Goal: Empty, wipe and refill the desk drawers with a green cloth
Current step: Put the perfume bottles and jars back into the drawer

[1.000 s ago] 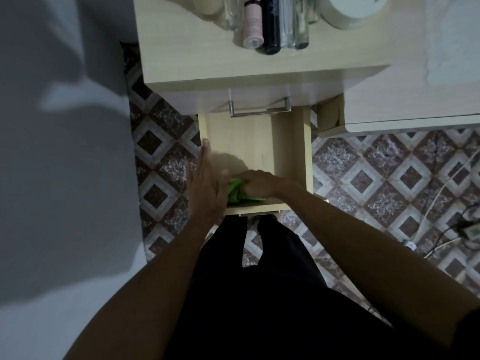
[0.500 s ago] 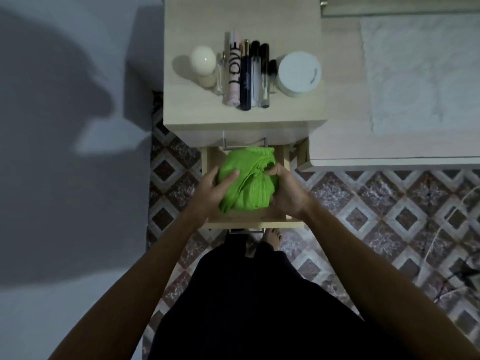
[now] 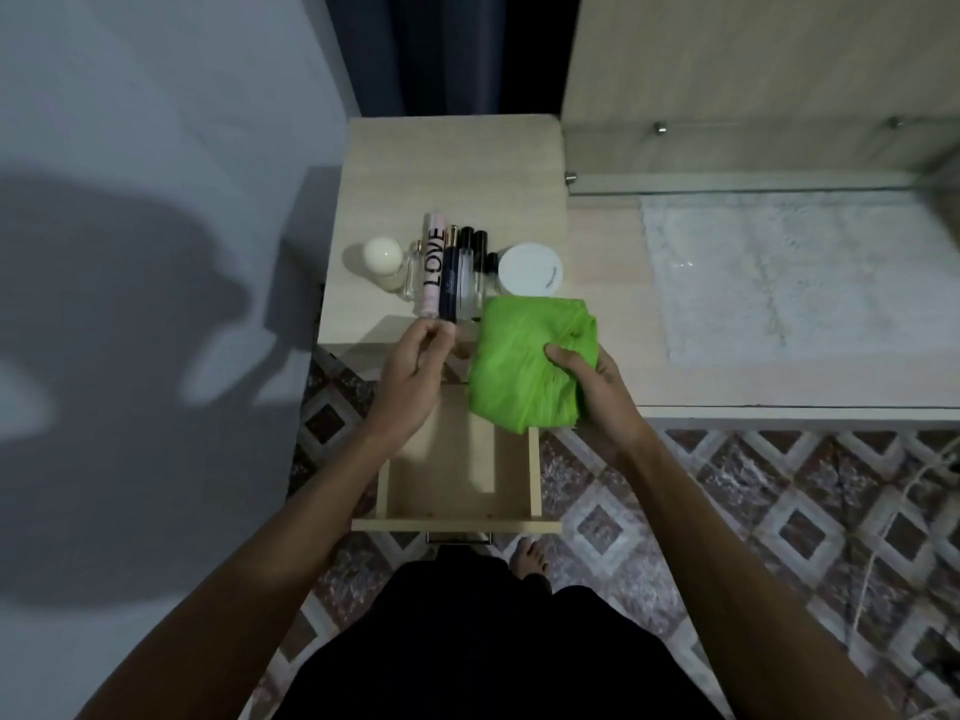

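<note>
My right hand (image 3: pixel 587 379) grips a bunched green cloth (image 3: pixel 524 356) over the desk's front edge and the back of the open drawer (image 3: pixel 535 475). The drawer's wooden bottom shows nothing in it. On the light wood desk top (image 3: pixel 447 163) lies a row of cosmetics: a pink LOVE tube (image 3: pixel 434 262), a dark tube (image 3: pixel 449 283) and clear vials (image 3: pixel 472 267). My left hand (image 3: pixel 415 371) has its thumb and fingertips curled together at the near ends of the pink and dark tubes. Whether they pinch one is unclear.
A white round jar (image 3: pixel 530 270) and a cream ball-capped bottle (image 3: pixel 382 254) flank the row. A white fluffy mat (image 3: pixel 779 272) lies on the lower surface to the right, under a glass shelf. Patterned floor tiles, my bare foot (image 3: pixel 530 558) and a grey wall at left surround the drawer.
The cloth has come up out of the drawer in my right hand alone, moving right. My left hand let go of it and reached to the tubes' near ends. The view tilted up.
</note>
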